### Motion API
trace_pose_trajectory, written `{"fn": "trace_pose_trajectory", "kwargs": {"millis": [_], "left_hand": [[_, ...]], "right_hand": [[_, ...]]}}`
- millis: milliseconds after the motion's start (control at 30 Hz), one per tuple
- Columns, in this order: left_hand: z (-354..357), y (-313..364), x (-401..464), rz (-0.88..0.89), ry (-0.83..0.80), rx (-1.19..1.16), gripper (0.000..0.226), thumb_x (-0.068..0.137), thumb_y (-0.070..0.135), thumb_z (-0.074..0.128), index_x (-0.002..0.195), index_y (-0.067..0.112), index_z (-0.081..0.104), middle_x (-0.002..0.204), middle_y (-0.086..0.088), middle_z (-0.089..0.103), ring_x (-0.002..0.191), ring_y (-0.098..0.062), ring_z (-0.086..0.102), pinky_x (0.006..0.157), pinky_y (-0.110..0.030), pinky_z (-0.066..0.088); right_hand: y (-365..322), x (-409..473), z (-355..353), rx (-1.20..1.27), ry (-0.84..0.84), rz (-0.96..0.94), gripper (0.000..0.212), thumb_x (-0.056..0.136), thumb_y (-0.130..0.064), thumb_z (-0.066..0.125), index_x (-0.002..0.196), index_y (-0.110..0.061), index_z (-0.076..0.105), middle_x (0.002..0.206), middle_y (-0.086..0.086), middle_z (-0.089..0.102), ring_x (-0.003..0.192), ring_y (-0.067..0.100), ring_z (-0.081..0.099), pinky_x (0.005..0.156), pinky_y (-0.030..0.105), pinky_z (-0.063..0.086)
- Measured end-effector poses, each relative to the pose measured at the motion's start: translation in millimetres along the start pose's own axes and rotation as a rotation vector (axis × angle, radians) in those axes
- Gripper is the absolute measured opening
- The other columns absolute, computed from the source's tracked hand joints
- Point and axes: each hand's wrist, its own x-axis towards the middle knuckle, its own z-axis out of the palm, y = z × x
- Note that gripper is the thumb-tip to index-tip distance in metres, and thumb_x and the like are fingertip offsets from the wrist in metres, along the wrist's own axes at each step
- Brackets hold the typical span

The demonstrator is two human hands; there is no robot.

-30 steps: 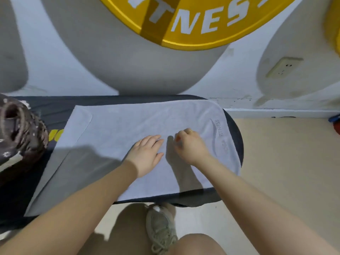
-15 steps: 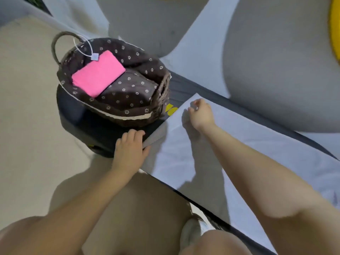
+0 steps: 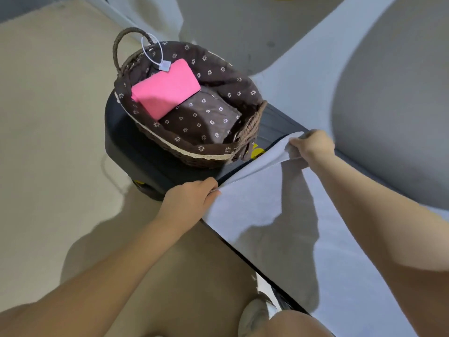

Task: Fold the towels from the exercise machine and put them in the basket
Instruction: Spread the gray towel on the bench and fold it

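Observation:
A pale grey towel lies spread along the black exercise machine. My left hand pinches its near left corner at the machine's front edge. My right hand grips the far left corner and holds it lifted off the surface, so the short edge between the hands curls up. A brown wicker basket with a flower-print lining stands on the machine's left end, just beyond the towel's edge. A folded pink towel lies inside it, leaning on the back wall.
Beige floor stretches to the left of the machine. A white and grey wall runs behind it. My knee and a grey shoe are at the bottom, close to the machine's front edge.
The view has swung left from the towel's middle to its basket end. Both hands moved from pressing the towel flat to its left corners, and the right hand has raised its corner.

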Motion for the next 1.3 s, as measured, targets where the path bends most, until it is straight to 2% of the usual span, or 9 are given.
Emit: {"fn": "trace_pose_trajectory", "kwargs": {"millis": [167,300,367,533,733,867,1000,1100,1300], "left_hand": [[-44.6,8.1,22.4,0.073,0.143,0.079,0.029,0.081,0.038,0.041,0.076,0.014,0.058,0.046,-0.001,0.058,0.040,-0.028,0.057,0.034,-0.027,0.039],[-91.3,17.4,46.9,-0.082,0.309,-0.138,0.027,0.080,0.039,0.052,0.083,0.015,0.062,0.059,-0.006,0.062,0.059,-0.032,0.060,0.055,-0.037,0.049],[-104.9,24.9,56.0,-0.059,0.358,-0.220,0.022,0.077,0.043,0.053,0.079,0.023,0.062,0.055,0.000,0.056,0.057,-0.023,0.055,0.061,-0.031,0.044],[-92.2,64.1,64.7,0.184,0.020,-0.429,0.024,0.071,0.046,0.050,0.072,0.025,0.060,0.050,0.005,0.049,0.058,-0.009,0.048,0.056,-0.006,0.035],[-24.0,133.5,51.5,0.340,-0.423,-0.534,0.015,0.076,0.040,0.058,0.066,0.030,0.053,0.045,0.011,0.045,0.043,-0.004,0.040,0.047,-0.012,0.028],[13.6,186.5,26.9,0.479,-0.571,-0.654,0.011,0.080,0.026,0.064,0.070,0.023,0.060,0.040,0.009,0.043,0.042,-0.003,0.038,0.046,-0.010,0.027],[50.6,225.7,3.3,0.541,-0.733,-0.710,0.021,0.083,0.026,0.060,0.064,0.026,0.050,0.040,0.010,0.045,0.042,-0.007,0.037,0.050,-0.019,0.029],[74.3,244.2,-9.2,0.508,-0.785,-0.612,0.031,0.085,0.029,0.058,0.058,0.032,0.042,0.044,0.015,0.049,0.045,-0.008,0.041,0.053,-0.023,0.032],[105.0,261.5,-18.2,0.482,-0.842,-0.544,0.027,0.087,0.032,0.055,0.064,0.029,0.041,0.046,0.008,0.043,0.048,-0.008,0.041,0.055,-0.025,0.035]], "right_hand": [[-28.1,-2.0,-36.1,0.713,-0.228,-0.097,0.033,0.093,-0.007,0.049,0.062,-0.015,0.041,0.052,-0.001,0.045,0.050,0.012,0.044,0.045,0.019,0.040],[-61.2,-1.7,-63.7,0.900,-0.321,-0.236,0.032,0.094,-0.001,0.041,0.067,-0.016,0.048,0.045,-0.008,0.047,0.045,0.007,0.041,0.049,0.018,0.035],[-72.1,-2.7,-79.2,0.987,-0.357,-0.256,0.031,0.095,0.001,0.038,0.075,-0.016,0.054,0.050,-0.008,0.055,0.047,0.006,0.049,0.048,0.016,0.042],[-35.4,-4.4,-112.2,0.894,-0.229,-0.171,0.031,0.090,0.007,0.040,0.072,-0.012,0.058,0.057,0.000,0.052,0.050,0.009,0.048,0.048,0.015,0.041],[79.7,-23.2,-138.8,0.852,0.100,0.038,0.029,0.091,0.001,0.051,0.065,-0.011,0.052,0.059,0.007,0.047,0.048,0.010,0.045,0.041,0.013,0.041],[158.2,-45.8,-153.3,0.802,0.247,0.155,0.034,0.092,-0.003,0.049,0.060,-0.013,0.046,0.039,0.000,0.045,0.034,0.007,0.037,0.035,0.011,0.033],[220.7,-63.7,-157.3,0.695,0.411,0.248,0.035,0.090,-0.004,0.053,0.059,-0.018,0.043,0.058,0.001,0.042,0.047,0.009,0.038,0.036,0.013,0.031],[253.6,-68.5,-148.6,0.689,0.419,0.292,0.034,0.089,-0.005,0.053,0.060,-0.018,0.042,0.059,0.001,0.041,0.052,0.013,0.037,0.046,0.021,0.032],[291.1,-54.9,-132.1,0.654,0.417,0.337,0.028,0.089,-0.011,0.056,0.064,-0.020,0.050,0.062,-0.001,0.052,0.050,0.008,0.049,0.043,0.015,0.038]]}}
